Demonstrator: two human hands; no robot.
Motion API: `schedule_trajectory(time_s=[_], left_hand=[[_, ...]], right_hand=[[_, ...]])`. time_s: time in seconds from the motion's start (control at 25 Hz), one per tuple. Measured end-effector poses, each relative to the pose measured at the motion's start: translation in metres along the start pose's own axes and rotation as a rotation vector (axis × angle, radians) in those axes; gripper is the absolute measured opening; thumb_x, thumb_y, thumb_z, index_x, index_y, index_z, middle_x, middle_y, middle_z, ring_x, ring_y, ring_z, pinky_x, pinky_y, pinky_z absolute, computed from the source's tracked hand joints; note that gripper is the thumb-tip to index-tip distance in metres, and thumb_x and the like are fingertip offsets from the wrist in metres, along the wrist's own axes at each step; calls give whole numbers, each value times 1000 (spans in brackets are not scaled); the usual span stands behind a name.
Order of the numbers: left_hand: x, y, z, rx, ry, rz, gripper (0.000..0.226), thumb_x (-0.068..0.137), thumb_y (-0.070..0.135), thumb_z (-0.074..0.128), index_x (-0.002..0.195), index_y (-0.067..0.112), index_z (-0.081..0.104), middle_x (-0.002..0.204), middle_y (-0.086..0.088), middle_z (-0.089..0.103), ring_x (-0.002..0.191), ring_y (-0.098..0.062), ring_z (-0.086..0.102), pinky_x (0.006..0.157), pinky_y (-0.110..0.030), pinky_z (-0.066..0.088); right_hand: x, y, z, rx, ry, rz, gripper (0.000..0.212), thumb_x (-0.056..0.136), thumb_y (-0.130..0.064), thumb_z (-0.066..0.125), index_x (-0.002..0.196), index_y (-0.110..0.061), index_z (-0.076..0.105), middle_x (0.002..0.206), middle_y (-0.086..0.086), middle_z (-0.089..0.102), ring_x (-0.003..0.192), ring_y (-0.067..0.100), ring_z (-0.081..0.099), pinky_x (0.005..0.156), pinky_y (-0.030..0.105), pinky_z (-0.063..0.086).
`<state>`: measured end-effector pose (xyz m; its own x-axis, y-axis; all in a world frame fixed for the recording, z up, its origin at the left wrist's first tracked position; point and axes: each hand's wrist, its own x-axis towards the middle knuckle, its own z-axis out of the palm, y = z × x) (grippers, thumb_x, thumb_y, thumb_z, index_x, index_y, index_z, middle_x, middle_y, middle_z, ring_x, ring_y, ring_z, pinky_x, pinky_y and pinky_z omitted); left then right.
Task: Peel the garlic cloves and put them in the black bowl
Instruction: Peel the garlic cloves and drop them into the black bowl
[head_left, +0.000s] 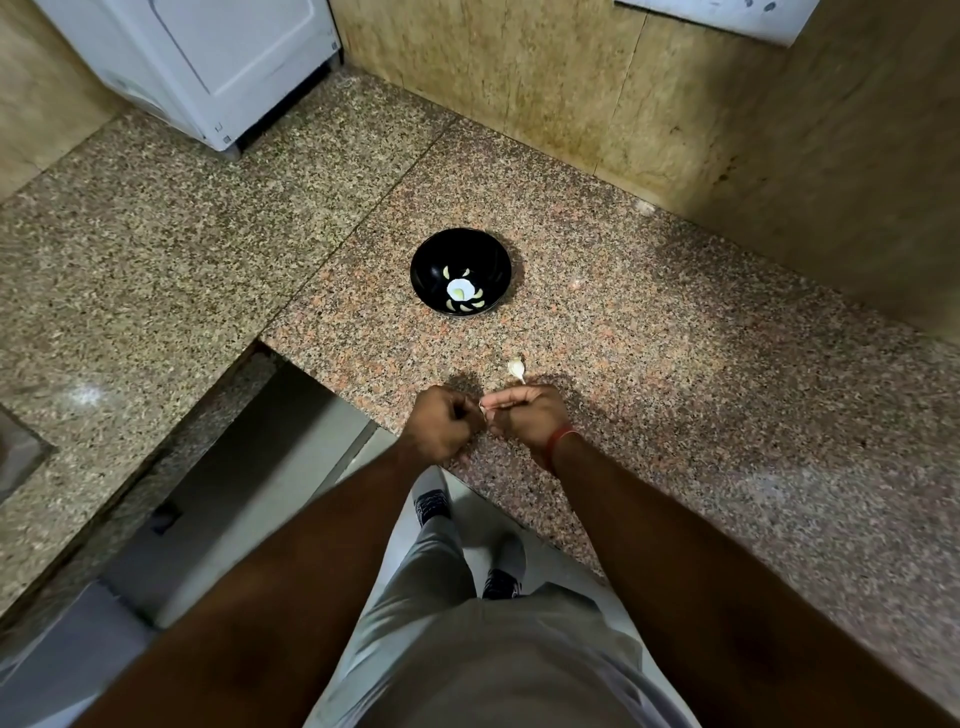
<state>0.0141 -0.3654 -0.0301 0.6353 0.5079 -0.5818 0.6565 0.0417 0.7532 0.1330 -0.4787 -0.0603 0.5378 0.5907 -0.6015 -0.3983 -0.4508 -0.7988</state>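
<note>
At the counter's near edge, the left hand (441, 423) and right hand (524, 415) pinch one garlic clove (483, 408) between them, half peeled. At one o'clock lies another unpeeled clove (516, 369). At twelve, the black bowl (431, 249) holds several peeled cloves (470, 306). Speckled stone counter (675, 338); a white machine (208, 67) at ten.

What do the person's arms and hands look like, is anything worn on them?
Both forearms are bare, with no sleeves in view. The right hand has a thin red thread band round its wrist. The left hand and its wrist carry nothing that shows: no band, watch or glove. No rings can be made out on either hand, though the fingers are too small in the view to be sure.
</note>
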Motion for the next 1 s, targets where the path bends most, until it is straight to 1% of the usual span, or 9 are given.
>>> schedule_trajectory(time_s=[0.16, 0.36, 0.44, 0.52, 0.64, 0.76, 0.84, 0.88, 1.0], left_hand=[[0, -2, 3, -13, 63, -15, 7, 99, 3, 62, 95, 0, 67, 74, -10, 65, 48, -19, 62, 39, -21, 47], [3, -6, 1, 52, 190, 51, 13, 97, 3, 62, 87, 7, 68, 68, 0, 65, 44, -8, 57, 40, -15, 42], [5, -8, 0, 113, 226, 65, 12, 93, 1, 64, 86, 7, 71, 67, 5, 63, 52, -5, 56, 45, -8, 40], [10, -12, -1, 167, 274, 52, 15, 92, 1, 65, 84, 12, 73, 73, 2, 69, 57, -8, 60, 49, -10, 44], [14, -15, 1, 228, 255, 34, 18, 94, 4, 64, 86, 14, 76, 83, 2, 71, 59, -3, 58, 51, -7, 42], [12, -13, 4, 248, 201, 79, 15, 96, 8, 65, 88, 11, 77, 77, 6, 65, 57, 2, 54, 49, -5, 39], [12, -15, 8, 170, 185, 88, 11, 91, 6, 72, 83, 10, 77, 74, 5, 70, 54, 0, 60, 52, -10, 45], [12, -15, 9, 109, 183, 77, 10, 88, 3, 75, 83, 10, 77, 74, 1, 72, 54, -5, 63, 54, -19, 52], [11, -13, 11, -59, 173, 33, 7, 85, -2, 78, 86, 5, 76, 73, -12, 74, 48, -18, 63, 50, -34, 57]], right_hand=[[1, -4, -1, 62, -11, 64, 21, 83, 11, 73, 100, 0, 76, 95, 14, 78, 82, 24, 74, 76, 38, 64], [1, -1, -1, 105, -36, 103, 24, 81, 12, 73, 104, 5, 74, 96, 19, 76, 79, 26, 71, 75, 39, 62], [2, -2, 0, 95, -37, 110, 25, 82, 14, 70, 105, 5, 73, 98, 19, 75, 78, 24, 70, 73, 37, 62], [1, -3, -1, 69, -37, 109, 26, 82, 15, 69, 104, 5, 74, 102, 19, 76, 80, 23, 71, 71, 34, 62], [2, -2, -2, 50, -31, 104, 26, 81, 15, 69, 102, 1, 75, 100, 15, 77, 82, 22, 71, 72, 36, 63], [2, -3, -3, 25, -17, 96, 32, 78, 18, 68, 102, -2, 74, 99, 14, 74, 80, 25, 71, 72, 41, 64], [3, -5, -3, 22, -11, 95, 30, 78, 19, 68, 103, 2, 71, 99, 17, 73, 78, 29, 72, 73, 46, 64], [3, -5, -2, 22, -7, 92, 28, 78, 19, 69, 102, 4, 70, 97, 19, 73, 78, 30, 72, 74, 47, 64], [3, -5, -2, 26, 14, 63, 21, 80, 16, 71, 96, 3, 70, 89, 18, 75, 74, 26, 72, 69, 41, 64]])
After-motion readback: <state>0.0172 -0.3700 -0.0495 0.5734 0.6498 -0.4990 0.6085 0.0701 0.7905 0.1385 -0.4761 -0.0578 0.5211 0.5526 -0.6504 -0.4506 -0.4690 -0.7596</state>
